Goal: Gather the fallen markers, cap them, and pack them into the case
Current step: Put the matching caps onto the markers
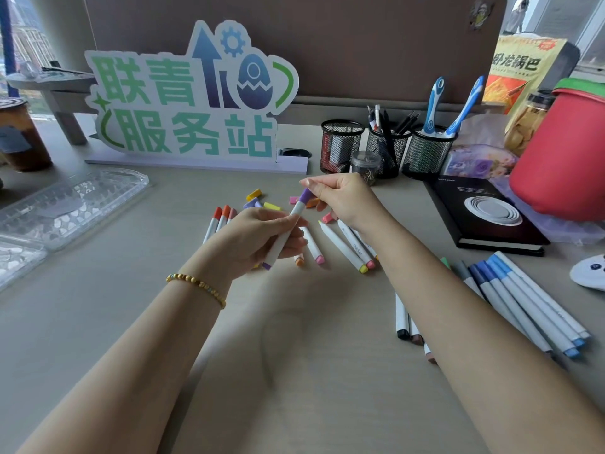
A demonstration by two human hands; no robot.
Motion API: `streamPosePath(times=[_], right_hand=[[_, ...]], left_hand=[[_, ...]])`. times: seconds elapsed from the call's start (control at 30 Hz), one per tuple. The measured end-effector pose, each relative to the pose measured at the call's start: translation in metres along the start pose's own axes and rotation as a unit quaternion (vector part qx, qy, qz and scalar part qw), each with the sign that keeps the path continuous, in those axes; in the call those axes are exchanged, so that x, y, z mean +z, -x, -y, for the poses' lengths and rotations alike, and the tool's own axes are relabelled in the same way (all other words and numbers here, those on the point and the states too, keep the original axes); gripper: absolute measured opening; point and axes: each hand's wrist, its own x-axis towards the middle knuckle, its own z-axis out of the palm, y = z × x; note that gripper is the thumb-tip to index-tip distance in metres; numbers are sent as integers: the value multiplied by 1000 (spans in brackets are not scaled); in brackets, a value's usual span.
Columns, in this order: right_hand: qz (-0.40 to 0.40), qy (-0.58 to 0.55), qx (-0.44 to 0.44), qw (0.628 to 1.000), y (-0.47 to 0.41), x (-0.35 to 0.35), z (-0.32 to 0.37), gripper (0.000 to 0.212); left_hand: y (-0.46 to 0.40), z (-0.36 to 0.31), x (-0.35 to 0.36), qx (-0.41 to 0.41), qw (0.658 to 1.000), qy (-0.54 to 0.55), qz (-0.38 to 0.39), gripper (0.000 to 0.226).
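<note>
- The left hand [258, 235] hides the lower barrels of the three red and orange markers [220, 221] at its 11 o'clock; only their capped tops show.
- The right forearm crosses over the black-tipped markers [402, 317] at 4 o'clock of the desk [98, 339]; their upper ends are hidden.
- The clear plastic case [70, 204], at 9 o'clock, is cut off by the left edge, and I cannot tell whether it holds anything.
- The purple marker [288, 229] is held tilted above mid-desk: the left hand's fingers curl round its white barrel, thumb pressed along it.
- The right hand [340, 199] pinches the purple cap [305, 195] on the marker's upper end between thumb and forefinger; whether the cap is fully seated is unclear.
- Loose caps [258, 199] in yellow, purple, pink and orange lie scattered at 12 o'clock of the hands, partly masked by the fingers.
- More white-barrelled markers [343, 245] lie beneath the hands, some with bare tips.
- A fanned row of blue markers [523, 299] lies at 3 o'clock, near the desk's right side.
- Bare, smooth, pale wood-grain desk stretches from 6 to 8 o'clock, between and left of the forearms.
- Three black wire-mesh cups [386, 149] stand at 1 o'clock; a matte black book [484, 214] lies at 2 o'clock.
</note>
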Motion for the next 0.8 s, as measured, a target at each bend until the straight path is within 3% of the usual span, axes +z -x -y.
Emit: streamPosePath(times=[0.17,0.4,0.47,0.57,0.67,0.8], right_hand=[[4,1,-8,1000,2,1,4,24],[10,9,-3,1000,4,11,8,30],[19,14,1,1000,3,14,10,30],[23,17,14,999,3,14,13,29],[7,3,24,1000,2,3,16,30],[-7,29,27,999,-1,-7,11,28]], left_hand=[[-6,4,2,44,996,-48,-68,20],[-6,-3,-6,44,995,-61,-66,20],[-3,-8,-13,47,990,-108,-79,19],[-4,-13,-34,61,965,-178,-180,19],[-9,-12,-53,98,912,-257,-306,27],[-19,-1,-60,56,867,-369,-329,35]])
